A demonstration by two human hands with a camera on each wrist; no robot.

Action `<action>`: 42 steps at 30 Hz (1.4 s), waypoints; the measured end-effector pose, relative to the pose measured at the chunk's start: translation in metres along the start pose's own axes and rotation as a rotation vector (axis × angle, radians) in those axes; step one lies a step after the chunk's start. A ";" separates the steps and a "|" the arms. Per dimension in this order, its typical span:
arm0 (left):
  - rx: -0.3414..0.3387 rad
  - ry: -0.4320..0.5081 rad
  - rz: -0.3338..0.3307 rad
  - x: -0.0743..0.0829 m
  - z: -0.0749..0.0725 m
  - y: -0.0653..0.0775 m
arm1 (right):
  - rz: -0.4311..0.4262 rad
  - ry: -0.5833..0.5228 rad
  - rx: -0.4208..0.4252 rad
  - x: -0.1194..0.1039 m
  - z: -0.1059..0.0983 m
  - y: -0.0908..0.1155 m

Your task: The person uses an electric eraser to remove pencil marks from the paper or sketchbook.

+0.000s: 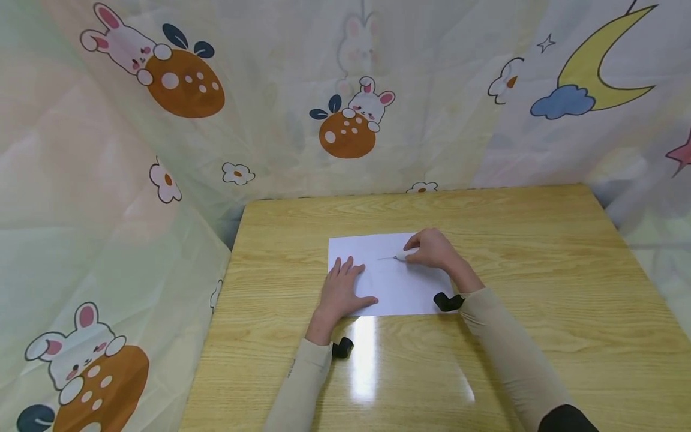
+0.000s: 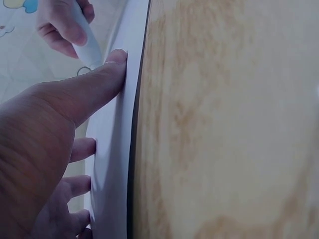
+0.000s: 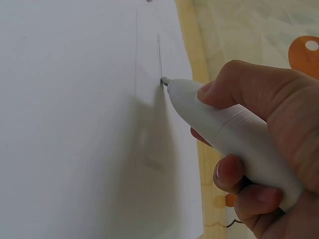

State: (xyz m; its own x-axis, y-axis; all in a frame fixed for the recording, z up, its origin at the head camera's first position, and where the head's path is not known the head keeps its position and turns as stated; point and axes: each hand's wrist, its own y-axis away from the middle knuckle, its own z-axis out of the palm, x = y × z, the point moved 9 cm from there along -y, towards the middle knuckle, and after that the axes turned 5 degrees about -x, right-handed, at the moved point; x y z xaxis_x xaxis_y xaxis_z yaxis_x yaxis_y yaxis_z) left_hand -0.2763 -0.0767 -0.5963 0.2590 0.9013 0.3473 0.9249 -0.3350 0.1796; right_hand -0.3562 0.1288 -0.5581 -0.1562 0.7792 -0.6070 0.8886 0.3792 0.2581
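Observation:
A white sheet of paper (image 1: 399,294) lies on the wooden table. The left hand (image 1: 340,289) rests on its left part, fingers spread and thumb stretched sideways; nothing is in its grasp. On the right, the right hand (image 1: 433,249) holds a thick white pen-shaped tool (image 3: 219,119) with a narrow metal tip. In the right wrist view the tip (image 3: 165,80) meets the paper at the end of a thin grey line (image 3: 159,55). A fainter line (image 3: 136,50) runs beside it. The left wrist view shows the left thumb (image 2: 99,84) near the paper's edge.
The wooden table (image 1: 259,288) extends around the paper, with a bright reflection (image 1: 363,360) in front. A printed fabric curtain (image 1: 281,78) hangs behind and at the sides. Black wrist devices (image 1: 342,348) are on both sleeves.

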 end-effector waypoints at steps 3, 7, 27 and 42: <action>-0.003 0.005 -0.004 0.000 0.000 0.000 | 0.002 0.016 0.007 0.001 -0.001 0.000; -0.003 -0.002 -0.004 0.000 0.000 0.000 | 0.010 0.018 0.005 0.002 -0.001 -0.001; -0.021 -0.017 -0.016 -0.001 0.004 0.000 | -0.001 0.045 -0.037 -0.001 0.003 -0.003; -0.009 -0.023 -0.015 -0.003 0.002 -0.002 | 0.019 0.065 -0.031 0.001 -0.003 -0.001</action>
State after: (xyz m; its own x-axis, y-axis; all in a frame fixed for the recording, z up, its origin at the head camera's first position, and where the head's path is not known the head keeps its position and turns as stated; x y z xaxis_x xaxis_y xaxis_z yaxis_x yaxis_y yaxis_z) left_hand -0.2785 -0.0778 -0.5993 0.2518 0.9120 0.3238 0.9261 -0.3243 0.1930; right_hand -0.3590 0.1308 -0.5572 -0.1682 0.8165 -0.5523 0.8779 0.3789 0.2927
